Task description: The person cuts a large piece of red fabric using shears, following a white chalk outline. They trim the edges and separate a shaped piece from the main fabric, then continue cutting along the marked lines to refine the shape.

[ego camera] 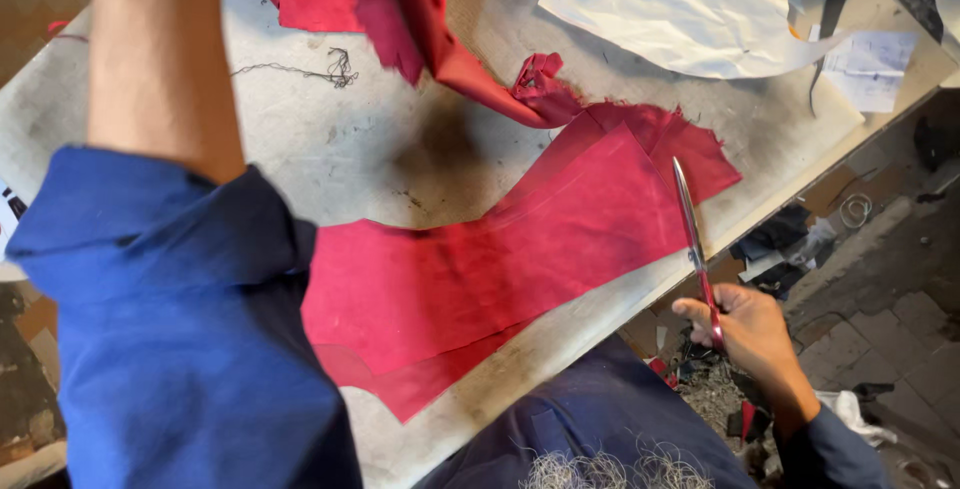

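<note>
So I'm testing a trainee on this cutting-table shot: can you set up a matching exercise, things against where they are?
Things:
1. scissors
2. red cloth
3. white paper
4. loose thread

Places:
A. far right of the table
B. far left of the table
C. in the right hand
D. spread flat, table middle

Pairs: 1-C, 2-D, 3-A, 4-B

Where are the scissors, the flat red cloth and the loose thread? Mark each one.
scissors [686,211], head view, on the blades.
flat red cloth [500,259], head view, on its middle.
loose thread [335,71], head view, on the tangled end.
</note>
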